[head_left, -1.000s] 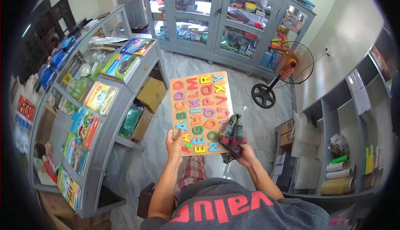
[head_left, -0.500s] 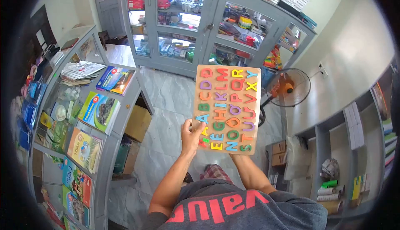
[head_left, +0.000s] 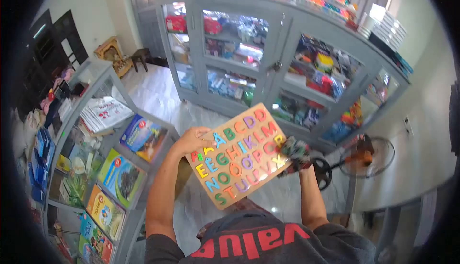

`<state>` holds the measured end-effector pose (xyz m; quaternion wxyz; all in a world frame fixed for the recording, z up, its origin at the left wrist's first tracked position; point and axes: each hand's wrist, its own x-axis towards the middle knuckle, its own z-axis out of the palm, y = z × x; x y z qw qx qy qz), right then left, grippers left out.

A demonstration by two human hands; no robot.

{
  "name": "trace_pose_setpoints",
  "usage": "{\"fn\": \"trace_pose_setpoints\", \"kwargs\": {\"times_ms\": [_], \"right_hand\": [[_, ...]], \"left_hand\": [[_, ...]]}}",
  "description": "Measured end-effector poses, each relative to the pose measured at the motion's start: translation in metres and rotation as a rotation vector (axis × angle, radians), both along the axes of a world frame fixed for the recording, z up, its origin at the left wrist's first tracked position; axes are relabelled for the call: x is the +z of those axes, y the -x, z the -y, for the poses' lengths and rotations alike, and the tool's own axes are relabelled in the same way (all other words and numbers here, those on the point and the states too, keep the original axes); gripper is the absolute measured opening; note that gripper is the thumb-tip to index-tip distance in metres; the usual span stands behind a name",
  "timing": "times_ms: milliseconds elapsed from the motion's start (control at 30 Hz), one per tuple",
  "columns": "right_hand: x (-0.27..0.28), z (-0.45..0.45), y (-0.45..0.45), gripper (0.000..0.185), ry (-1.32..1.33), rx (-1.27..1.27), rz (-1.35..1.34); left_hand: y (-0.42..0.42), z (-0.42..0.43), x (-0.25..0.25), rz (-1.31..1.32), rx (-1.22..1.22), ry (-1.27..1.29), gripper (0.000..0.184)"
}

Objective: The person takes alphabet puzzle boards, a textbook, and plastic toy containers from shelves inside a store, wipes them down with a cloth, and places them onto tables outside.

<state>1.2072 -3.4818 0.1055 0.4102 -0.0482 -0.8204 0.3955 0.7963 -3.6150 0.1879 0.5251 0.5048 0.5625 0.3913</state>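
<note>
A wooden alphabet board (head_left: pixel 239 156) with colourful raised letters is tilted in front of my body. My left hand (head_left: pixel 193 142) grips its upper left edge, with the thumb over the letters near the A. At the board's right edge, my right hand (head_left: pixel 304 168) is closed on a dark patterned cloth (head_left: pixel 295 153), which lies against the corner by the X and R. The cloth hides most of the right fingers.
Grey glass-door cabinet (head_left: pixel 278 65) full of goods stands ahead. On the left is a glass display counter (head_left: pixel 136 187) with books (head_left: pixel 122 178) and papers (head_left: pixel 106 114). A standing fan (head_left: pixel 366 157) is at right; a small stool (head_left: pixel 140 57) stands far back.
The board has turned from upright to slanted and moved lower. My right hand, behind the board half a second ago, is now at its right edge with the cloth. The view has shifted.
</note>
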Motion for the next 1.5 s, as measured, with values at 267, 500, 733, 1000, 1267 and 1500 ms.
{"fn": "trace_pose_setpoints", "kwargs": {"times_ms": [267,500,733,1000,1267,1500], "right_hand": [[0.039,-0.095,0.090,0.031,1.284,-0.062,-0.054],[0.026,-0.214,0.174,0.037,0.951,-0.015,0.087],[0.074,-0.316,0.345,0.037,1.613,0.309,-0.305],[0.043,-0.338,0.488,0.037,1.526,0.321,-0.166],[0.041,-0.412,0.621,0.036,1.533,0.430,0.000],[0.073,-0.487,0.810,0.036,1.520,0.498,0.083]], "left_hand": [[0.026,-0.073,-0.039,-0.302,0.956,-0.267,0.086],[0.034,-0.130,-0.102,0.465,0.895,-0.247,0.067],[0.116,-0.220,-0.074,0.797,0.768,-0.347,0.063],[0.225,-0.310,-0.067,0.664,0.900,-0.176,0.040],[0.350,-0.279,-0.055,0.633,1.192,-0.398,0.040],[0.482,-0.285,-0.066,0.572,1.253,-0.359,0.046]]}}
